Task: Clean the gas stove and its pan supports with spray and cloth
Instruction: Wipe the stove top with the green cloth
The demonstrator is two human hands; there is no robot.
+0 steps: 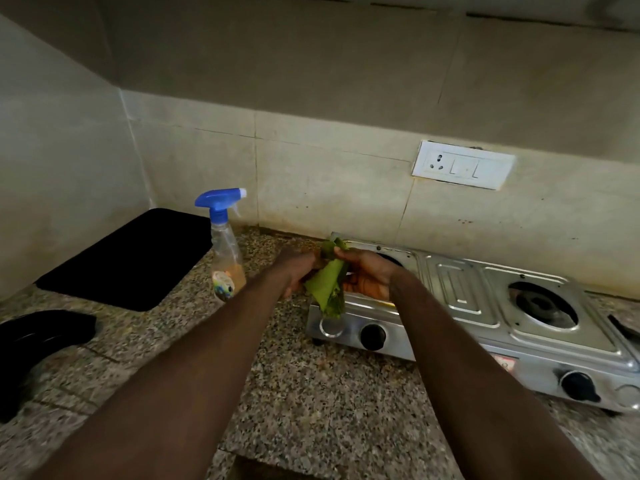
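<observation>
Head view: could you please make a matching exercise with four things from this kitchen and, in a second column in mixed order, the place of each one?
Column A
1. spray bottle
2. green cloth
3. gas stove
4. socket plate

Column B
a. on the tiled wall
b. gripped by the left hand and the right hand
c. upright on the counter, left of both hands
d. on the counter, right of the spray bottle

Pairs: 1-c, 2-b, 3-d, 4-a
</observation>
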